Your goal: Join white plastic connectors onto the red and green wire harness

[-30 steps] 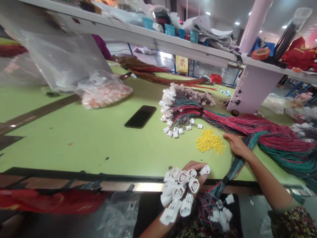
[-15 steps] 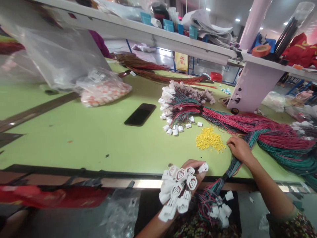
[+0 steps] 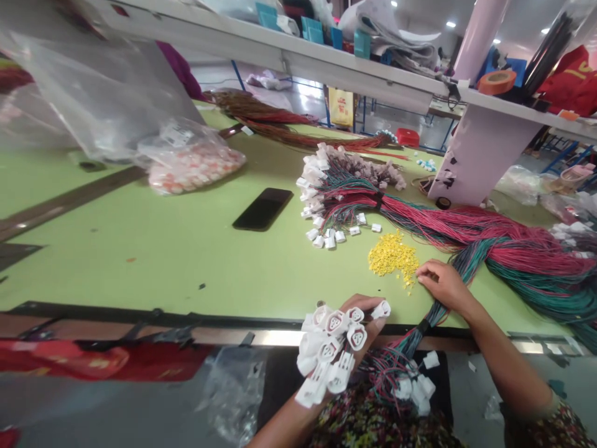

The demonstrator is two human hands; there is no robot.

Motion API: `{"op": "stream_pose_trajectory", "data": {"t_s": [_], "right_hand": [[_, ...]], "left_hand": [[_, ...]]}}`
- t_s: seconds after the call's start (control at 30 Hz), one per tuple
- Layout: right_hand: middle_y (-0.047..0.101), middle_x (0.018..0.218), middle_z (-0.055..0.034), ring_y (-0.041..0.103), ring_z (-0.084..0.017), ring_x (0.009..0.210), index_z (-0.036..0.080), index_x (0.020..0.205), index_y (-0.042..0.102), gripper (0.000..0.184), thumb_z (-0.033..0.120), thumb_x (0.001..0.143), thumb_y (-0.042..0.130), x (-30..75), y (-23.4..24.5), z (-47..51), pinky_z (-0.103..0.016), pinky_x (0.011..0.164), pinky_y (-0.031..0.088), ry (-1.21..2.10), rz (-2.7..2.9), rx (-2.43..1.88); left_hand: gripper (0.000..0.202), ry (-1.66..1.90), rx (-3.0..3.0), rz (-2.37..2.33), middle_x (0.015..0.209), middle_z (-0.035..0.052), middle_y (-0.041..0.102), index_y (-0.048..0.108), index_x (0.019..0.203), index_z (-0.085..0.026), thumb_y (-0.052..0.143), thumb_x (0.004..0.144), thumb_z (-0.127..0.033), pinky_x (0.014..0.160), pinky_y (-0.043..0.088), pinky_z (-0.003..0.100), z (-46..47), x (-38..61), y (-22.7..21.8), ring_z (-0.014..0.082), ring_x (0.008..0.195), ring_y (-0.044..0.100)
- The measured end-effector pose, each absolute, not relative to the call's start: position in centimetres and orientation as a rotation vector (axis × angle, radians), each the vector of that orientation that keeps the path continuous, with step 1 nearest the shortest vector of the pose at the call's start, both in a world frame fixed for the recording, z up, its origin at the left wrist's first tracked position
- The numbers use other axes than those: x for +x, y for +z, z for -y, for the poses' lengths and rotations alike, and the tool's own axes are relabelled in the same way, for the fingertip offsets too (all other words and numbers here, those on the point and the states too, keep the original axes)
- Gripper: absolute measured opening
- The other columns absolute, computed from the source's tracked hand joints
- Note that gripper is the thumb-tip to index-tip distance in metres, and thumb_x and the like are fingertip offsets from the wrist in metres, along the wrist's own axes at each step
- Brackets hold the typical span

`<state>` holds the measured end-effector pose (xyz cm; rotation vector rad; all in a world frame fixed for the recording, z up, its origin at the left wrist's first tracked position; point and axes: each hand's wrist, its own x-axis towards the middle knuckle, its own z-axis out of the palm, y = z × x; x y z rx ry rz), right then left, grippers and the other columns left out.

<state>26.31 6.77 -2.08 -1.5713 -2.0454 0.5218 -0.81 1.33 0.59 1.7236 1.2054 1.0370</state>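
Observation:
My left hand [image 3: 366, 311] is closed around a bunch of white wire connectors [image 3: 333, 323] at the table's front edge. One connector sticks out between its thumb and fingers. To the right, my right hand [image 3: 441, 283] touches the near right edge of a pile of small yellow plastic pieces [image 3: 392, 254]. Its thumb and fingertips are drawn together, and whatever is between them is too small to make out. A tied bundle of green, red and dark wires [image 3: 436, 314] passes by the right wrist. More white connectors [image 3: 422, 389] hang from it below the edge.
Behind the yellow pile lies a large wire harness bundle [image 3: 420, 221] with white connectors. A black phone [image 3: 263, 209] and a clear bag of white and orange parts [image 3: 196, 165] lie left on the green table [image 3: 153, 261]. A shelf [image 3: 308, 59] spans the back.
My right hand has moved left, to the edge of the yellow pile, and a few pieces at that edge have shifted nearer me. The left hand keeps its hold. The view has tilted slightly.

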Motion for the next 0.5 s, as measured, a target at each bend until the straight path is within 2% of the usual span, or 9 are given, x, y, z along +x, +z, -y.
{"op": "stream_pose_trajectory", "data": {"t_s": [0.23,0.5], "right_hand": [[0.072,0.090,-0.0046,0.068,-0.020,0.085,0.022,0.089,0.074,0.017,0.014,0.091,0.060,25.2,-1.6,-4.4,-0.033,0.080,0.052,0.601,2.129,-1.441],[0.071,0.088,-0.0046,0.066,-0.021,0.084,0.022,0.086,0.072,0.010,0.014,0.091,0.067,24.3,-1.9,-4.1,-0.034,0.079,0.051,0.554,2.208,-1.409]], "left_hand": [[0.014,1.051,1.683,-1.182,0.091,0.0020,0.081,0.078,0.092,-0.026,0.067,0.085,-0.028,0.079,0.060,0.036,-1.4,-0.8,0.0,0.0217,0.079,0.074],[0.020,1.126,1.630,-1.150,0.092,0.0058,0.079,0.079,0.097,-0.025,0.066,0.086,-0.035,0.078,0.059,0.038,-1.5,-0.3,-3.1,0.0229,0.080,0.073]]}}
